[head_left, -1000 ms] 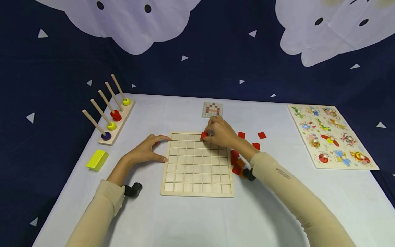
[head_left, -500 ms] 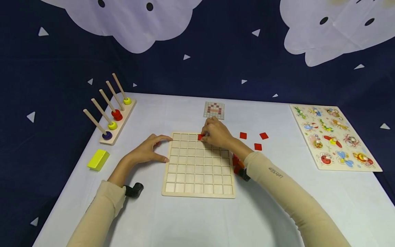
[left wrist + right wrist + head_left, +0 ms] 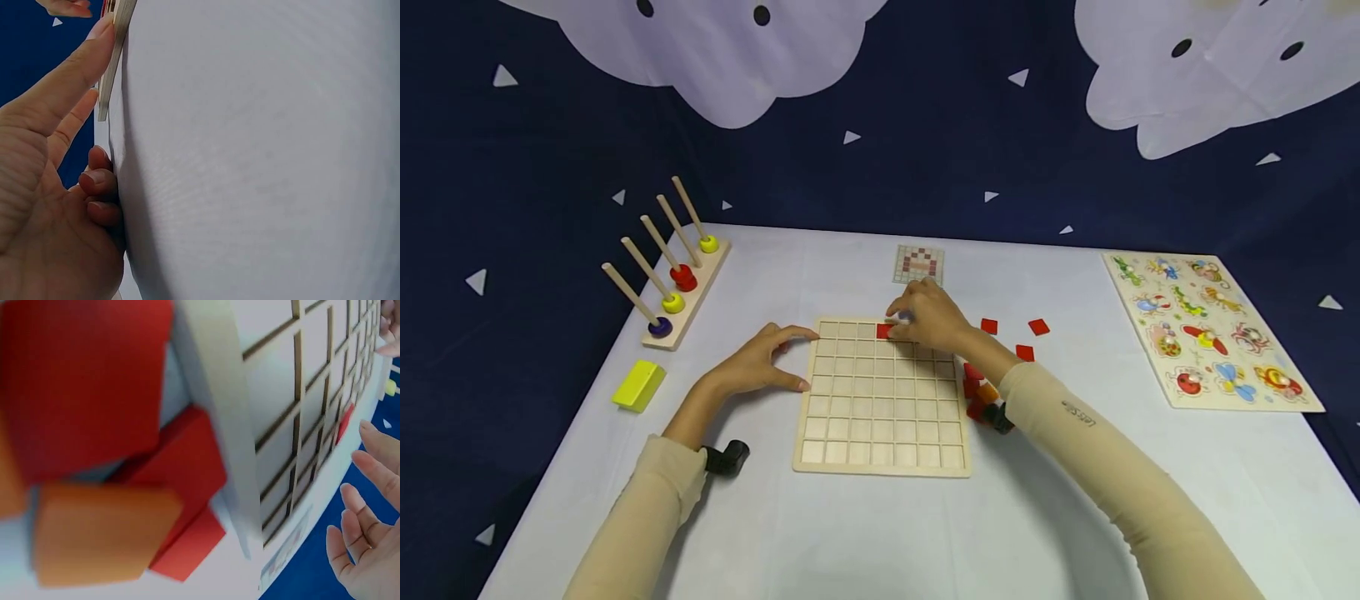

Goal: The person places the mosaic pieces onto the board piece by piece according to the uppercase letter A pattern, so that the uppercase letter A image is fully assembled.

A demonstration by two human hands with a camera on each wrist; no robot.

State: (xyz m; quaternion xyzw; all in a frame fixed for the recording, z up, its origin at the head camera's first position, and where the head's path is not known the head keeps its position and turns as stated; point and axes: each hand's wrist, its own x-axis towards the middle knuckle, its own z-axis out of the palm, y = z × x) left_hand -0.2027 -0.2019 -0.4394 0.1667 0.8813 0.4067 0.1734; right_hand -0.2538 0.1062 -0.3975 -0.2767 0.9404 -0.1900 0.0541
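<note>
A square wooden grid board (image 3: 880,471) lies on the white table. In its far row, near the middle, a single red tile (image 3: 884,332) sits flat in a cell. My right hand (image 3: 932,317) is over the far edge, its thumb beside that tile in the head view. In the right wrist view, the right fingers (image 3: 378,465) are loosely extended, with a small gap to the red tile (image 3: 345,423). My left hand (image 3: 760,362) touches the board's left edge with outstretched thumb and index finger; its other fingers are curled in the left wrist view.
Red and orange tiles (image 3: 973,389) are heaped against the board's right side, with loose red tiles (image 3: 1025,353) beyond. A pattern card (image 3: 917,262) lies behind the board. Left stand a peg stacker (image 3: 688,304) and yellow block (image 3: 638,386); right lies an insect puzzle (image 3: 1213,333).
My right hand has moved the red tile slightly left along the far row into a cell, and the fingers have loosened from it. My left hand has stayed at the board's edge.
</note>
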